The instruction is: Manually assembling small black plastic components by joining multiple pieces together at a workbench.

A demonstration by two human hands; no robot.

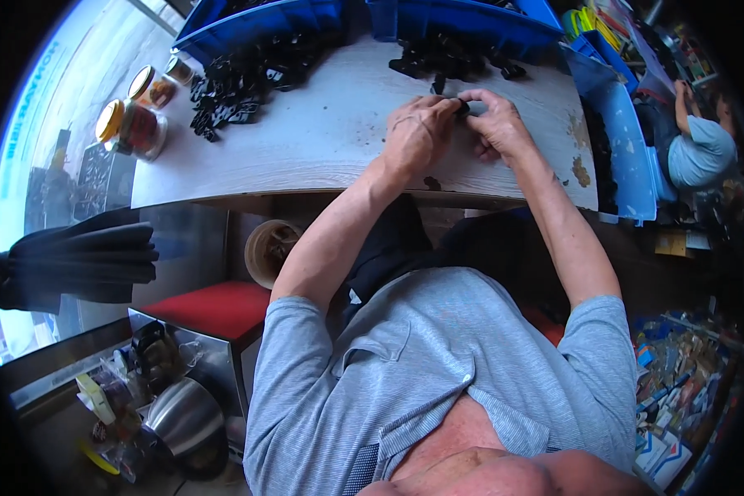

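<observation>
Over the white wood-grain table [322, 140], my two hands meet around a small black plastic part [464, 108], mostly covered by fingers. My left hand [419, 136] is closed on it, knuckles up. The thumb and index finger of my right hand [499, 129] pinch at its right side, the other fingers curled beneath. Just beyond them lies a loose black piece [438, 83]. Behind it spreads a pile of similar black parts [442, 56]. Farther left is a larger heap of flat, shiny black pieces [227, 93].
Two blue bins [264, 23] [471, 25] stand along the table's far edge. Jars with yellow lids [132, 128] sit at the left. A light-blue crate [636, 157] adjoins the right edge. Below the table stands a round bucket [260, 248]. Another person [703, 149] is at the far right.
</observation>
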